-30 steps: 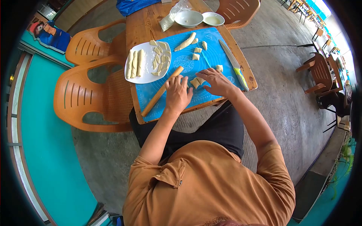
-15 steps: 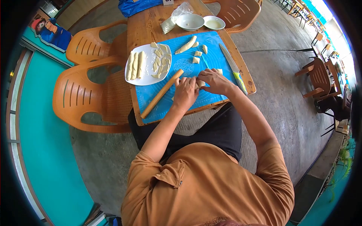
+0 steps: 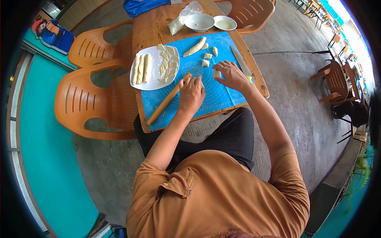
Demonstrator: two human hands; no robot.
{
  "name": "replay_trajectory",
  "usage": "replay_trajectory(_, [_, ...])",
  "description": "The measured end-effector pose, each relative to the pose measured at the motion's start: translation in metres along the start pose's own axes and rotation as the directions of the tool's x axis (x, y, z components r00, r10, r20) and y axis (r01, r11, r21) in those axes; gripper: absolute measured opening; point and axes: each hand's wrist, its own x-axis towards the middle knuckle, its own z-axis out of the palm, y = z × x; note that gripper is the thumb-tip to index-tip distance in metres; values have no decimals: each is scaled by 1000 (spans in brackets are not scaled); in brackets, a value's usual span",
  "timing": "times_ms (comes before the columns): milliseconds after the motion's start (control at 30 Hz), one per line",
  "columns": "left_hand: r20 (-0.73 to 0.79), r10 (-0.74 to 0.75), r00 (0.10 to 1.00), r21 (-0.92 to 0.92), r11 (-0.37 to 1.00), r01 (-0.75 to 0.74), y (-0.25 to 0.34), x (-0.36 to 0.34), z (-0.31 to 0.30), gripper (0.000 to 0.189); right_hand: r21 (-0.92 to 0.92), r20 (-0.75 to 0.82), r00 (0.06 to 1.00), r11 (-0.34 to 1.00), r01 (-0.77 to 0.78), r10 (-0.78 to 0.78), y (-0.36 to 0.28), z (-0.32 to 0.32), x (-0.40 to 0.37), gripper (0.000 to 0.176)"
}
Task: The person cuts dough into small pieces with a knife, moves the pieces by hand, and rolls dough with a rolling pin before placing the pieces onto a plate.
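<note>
My left hand [image 3: 191,94] is closed beside the upper end of a wooden rolling pin [image 3: 168,99], its fingers curled over a pale piece of dough [image 3: 202,85] that mostly hides behind them. My right hand [image 3: 231,75] lies over the blue baking mat [image 3: 218,95], thumb and index finger on either side of another small dough piece [image 3: 216,74]. Just above, several cut dough pieces [image 3: 205,63] sit near a longer twisted dough roll [image 3: 195,47]. A knife [image 3: 239,59] with a green and white handle rests along the mat's right side, partly behind my right hand.
On the mat's left, a white plate [image 3: 155,84] carries dough rolls and several small dough strips. Behind the mat stand a white bowl [image 3: 199,23], a saucer [image 3: 225,24] and a plastic bag of white powder [image 3: 176,26]. Orange chairs [image 3: 95,97] flank the wooden table [image 3: 152,27].
My hands have separated from the dough piece they shared. The left has moved slightly left toward the rolling pin; the right has moved up, its fingers around another dough piece.
</note>
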Motion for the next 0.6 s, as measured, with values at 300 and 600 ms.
replay_trajectory(300, [106,-38,994,10,999,37,-8,-2,4,55,-40,45,999,999,-12,13,3,10,15,50])
replay_trajectory(600, [-118,-115,986,-136,986,99,-25,-29,-69,30,61,-426,873,970,-235,238,-1,-10,-51,32])
